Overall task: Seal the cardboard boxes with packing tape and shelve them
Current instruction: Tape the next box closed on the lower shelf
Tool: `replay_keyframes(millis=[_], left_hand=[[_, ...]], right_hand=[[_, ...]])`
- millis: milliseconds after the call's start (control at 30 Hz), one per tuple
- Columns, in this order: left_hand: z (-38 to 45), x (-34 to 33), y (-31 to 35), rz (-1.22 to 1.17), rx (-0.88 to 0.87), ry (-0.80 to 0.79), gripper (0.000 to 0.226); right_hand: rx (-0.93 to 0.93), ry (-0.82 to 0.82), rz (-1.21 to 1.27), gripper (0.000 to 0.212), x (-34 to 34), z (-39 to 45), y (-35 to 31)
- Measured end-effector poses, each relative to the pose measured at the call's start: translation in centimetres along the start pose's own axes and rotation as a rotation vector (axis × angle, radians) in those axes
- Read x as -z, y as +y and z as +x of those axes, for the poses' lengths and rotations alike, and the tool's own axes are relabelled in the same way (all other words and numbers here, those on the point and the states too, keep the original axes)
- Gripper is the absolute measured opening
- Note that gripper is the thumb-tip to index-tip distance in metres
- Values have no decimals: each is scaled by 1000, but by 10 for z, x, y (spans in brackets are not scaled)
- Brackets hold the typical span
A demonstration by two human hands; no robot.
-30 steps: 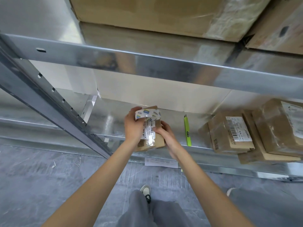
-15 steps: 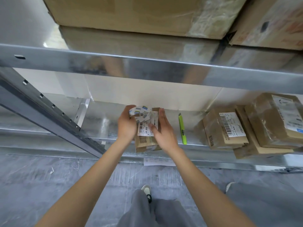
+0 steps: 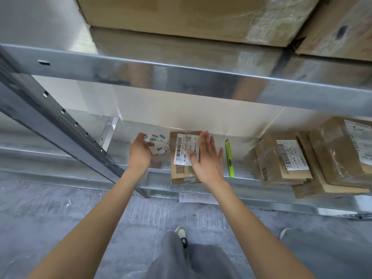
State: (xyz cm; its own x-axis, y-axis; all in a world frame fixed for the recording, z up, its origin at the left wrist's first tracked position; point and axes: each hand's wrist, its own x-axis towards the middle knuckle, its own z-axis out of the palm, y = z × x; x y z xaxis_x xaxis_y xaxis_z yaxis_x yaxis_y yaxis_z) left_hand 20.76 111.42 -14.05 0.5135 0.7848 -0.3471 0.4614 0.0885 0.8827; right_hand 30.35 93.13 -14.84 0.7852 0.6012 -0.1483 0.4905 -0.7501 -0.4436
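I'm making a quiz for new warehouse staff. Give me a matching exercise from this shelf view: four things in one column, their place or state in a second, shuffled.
Things:
1. tape roll
2. small box
3. green cutter
4. pile of parcels

Places or states:
A. lying right of the right hand
B. gripped by the left hand
C. at the shelf's far right
D. under the flat right hand

Pairs: 1-B, 2-D, 3-A, 4-C

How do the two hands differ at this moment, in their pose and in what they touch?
The left hand curls its fingers round the tape roll; the right hand is flat with straight fingers. The left hand is beside the small box, the right hand lies on its label. Both reach onto the same metal shelf.
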Motion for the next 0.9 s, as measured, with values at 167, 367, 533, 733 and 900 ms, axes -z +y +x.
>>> replay_keyframes(millis=[167, 367, 533, 733, 900], left_hand=[[2, -4, -18, -57, 110, -67, 18], [6, -7, -16, -36, 101, -34, 20], [6, -9, -16, 65, 31, -2, 23], [8, -14, -22, -14, 49, -22, 22], [-3, -22, -31, -449, 257, -197, 18]], right_hand=[[27, 7, -188, 63, 1, -3, -13], [115, -4, -268, 59, -3, -3, -33], [260, -25, -270, 76, -25, -9, -66], [259, -22, -269, 82, -19, -12, -60], [-106, 47, -50, 106, -4, -14, -51]])
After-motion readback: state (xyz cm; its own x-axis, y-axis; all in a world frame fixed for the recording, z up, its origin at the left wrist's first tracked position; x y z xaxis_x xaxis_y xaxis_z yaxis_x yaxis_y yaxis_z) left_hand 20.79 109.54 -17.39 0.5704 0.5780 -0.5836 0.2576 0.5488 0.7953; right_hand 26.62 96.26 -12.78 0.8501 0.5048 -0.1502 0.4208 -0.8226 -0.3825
